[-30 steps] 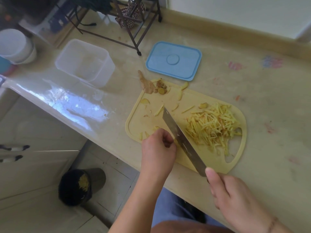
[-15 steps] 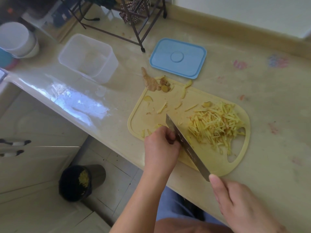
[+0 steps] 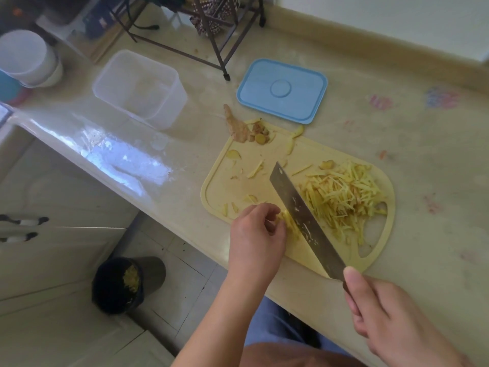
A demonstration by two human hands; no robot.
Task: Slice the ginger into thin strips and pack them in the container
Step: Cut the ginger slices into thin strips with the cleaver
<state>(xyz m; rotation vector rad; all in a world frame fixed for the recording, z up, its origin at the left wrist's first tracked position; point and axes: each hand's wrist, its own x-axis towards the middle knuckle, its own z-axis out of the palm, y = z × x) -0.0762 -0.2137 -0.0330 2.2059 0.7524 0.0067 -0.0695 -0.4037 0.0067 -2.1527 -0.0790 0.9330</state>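
While the right hand (image 3: 397, 321) is gripping the one knife (image 3: 304, 218), the left hand (image 3: 258, 234) is pinching a small ginger piece (image 3: 288, 221) with curled fingers (image 3: 272, 213) on the single cutting board (image 3: 219, 186). One heap of strips (image 3: 341, 197) is lying beside the blade. One clear container (image 3: 140, 87) and one blue lid (image 3: 281, 90) are sitting apart on the worktop (image 3: 423, 160).

A glossy beige countertop (image 3: 397, 144) carries a yellow cutting board (image 3: 238, 181) near its front edge. Behind the board lies a blue lid (image 3: 282, 90), and to the board's far left stands a clear container (image 3: 140, 88). A ginger peel (image 3: 236, 124) lies at the board's far left corner, half on the counter. A dark metal rack (image 3: 206, 35) stands beyond the board.
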